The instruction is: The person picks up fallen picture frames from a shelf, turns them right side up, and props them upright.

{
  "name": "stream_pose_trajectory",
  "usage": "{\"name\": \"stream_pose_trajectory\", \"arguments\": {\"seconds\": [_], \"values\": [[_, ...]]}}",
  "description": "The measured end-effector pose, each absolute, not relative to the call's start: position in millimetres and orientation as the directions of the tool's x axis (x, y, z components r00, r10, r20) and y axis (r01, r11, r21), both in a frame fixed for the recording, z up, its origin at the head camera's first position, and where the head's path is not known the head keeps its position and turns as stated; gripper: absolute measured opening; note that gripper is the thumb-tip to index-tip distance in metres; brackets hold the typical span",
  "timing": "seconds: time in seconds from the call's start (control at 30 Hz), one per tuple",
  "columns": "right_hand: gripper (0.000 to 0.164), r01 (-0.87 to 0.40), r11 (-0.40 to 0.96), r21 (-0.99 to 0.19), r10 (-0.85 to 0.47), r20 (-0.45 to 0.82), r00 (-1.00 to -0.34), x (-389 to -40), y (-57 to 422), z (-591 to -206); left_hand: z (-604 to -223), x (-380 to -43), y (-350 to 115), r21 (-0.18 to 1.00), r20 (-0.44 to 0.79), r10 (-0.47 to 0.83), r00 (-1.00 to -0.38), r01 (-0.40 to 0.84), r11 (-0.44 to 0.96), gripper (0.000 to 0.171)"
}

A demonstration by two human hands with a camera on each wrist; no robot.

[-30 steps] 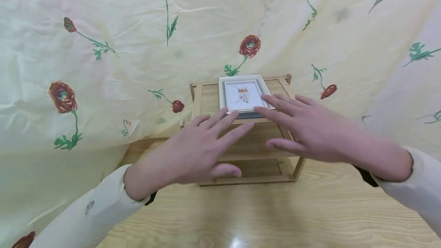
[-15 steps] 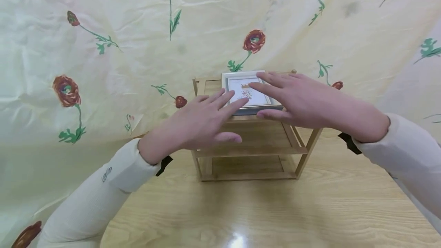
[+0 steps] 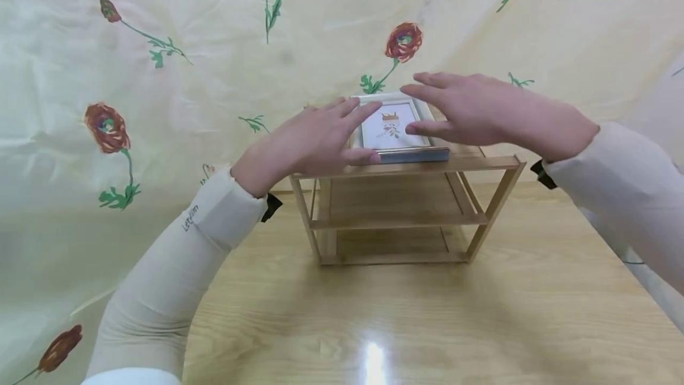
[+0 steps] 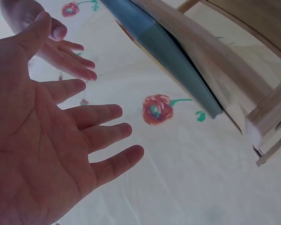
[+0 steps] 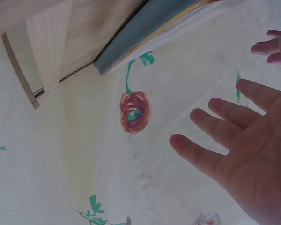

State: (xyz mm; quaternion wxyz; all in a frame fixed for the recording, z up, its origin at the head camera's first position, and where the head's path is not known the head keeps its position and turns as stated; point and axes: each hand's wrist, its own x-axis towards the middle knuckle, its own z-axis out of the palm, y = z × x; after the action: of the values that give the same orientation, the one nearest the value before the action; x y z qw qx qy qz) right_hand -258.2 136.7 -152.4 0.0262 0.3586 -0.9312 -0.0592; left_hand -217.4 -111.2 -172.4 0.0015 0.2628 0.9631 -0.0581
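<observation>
A picture frame (image 3: 402,113) with a white border and a small plant-like print lies face up on a wooden shelf rack (image 3: 475,163). My left hand (image 3: 307,140) hovers at the frame's left side, fingers spread and straight, and covers part of it in the head view. Over the frame's right side my right hand (image 3: 481,106) hovers, also spread. In the left wrist view a gap separates the left palm (image 4: 37,145) from the frame's blue-grey edge (image 4: 164,54). The right wrist view likewise shows the right palm (image 5: 260,154) apart from the frame (image 5: 140,33). Neither hand holds anything.
Behind the rack hangs a pale cloth (image 3: 224,46) printed with red flowers, which also runs down the left side. The rack has two lower shelves (image 3: 395,242) and stands on a light wood-grain floor (image 3: 427,319).
Both hands have risen in the head view, the right one further, and the gap between them has widened. The head view has shifted so the rack's lower shelves show more fully.
</observation>
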Motion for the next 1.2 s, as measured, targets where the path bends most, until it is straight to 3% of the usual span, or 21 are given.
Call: {"name": "stream_pose_trajectory", "arguments": {"seconds": [0.27, 0.7, 1.03, 1.2], "values": [[0.085, -0.655, 0.743, 0.14, -0.656, -0.046, -0.753, -291, 128, -147, -178, -232, -105, -0.09, -0.098, 0.472, -0.876, 0.48, 0.872, 0.088], [0.09, -0.629, 0.762, 0.158, -0.615, -0.13, -0.778, -337, 132, -144, -193, -237, -109, -0.185, -0.086, 0.455, -0.886, 0.463, 0.867, 0.093], [0.096, -0.705, 0.642, 0.302, -0.698, -0.15, -0.7, -367, 150, -141, -210, -244, -122, -0.165, -0.002, 0.438, -0.899, 0.433, 0.886, 0.101], [0.097, -0.717, 0.616, 0.327, -0.697, -0.197, -0.689, -377, 150, -144, -216, -246, -123, -0.161, -0.026, 0.424, -0.905, 0.422, 0.892, 0.103]]}}
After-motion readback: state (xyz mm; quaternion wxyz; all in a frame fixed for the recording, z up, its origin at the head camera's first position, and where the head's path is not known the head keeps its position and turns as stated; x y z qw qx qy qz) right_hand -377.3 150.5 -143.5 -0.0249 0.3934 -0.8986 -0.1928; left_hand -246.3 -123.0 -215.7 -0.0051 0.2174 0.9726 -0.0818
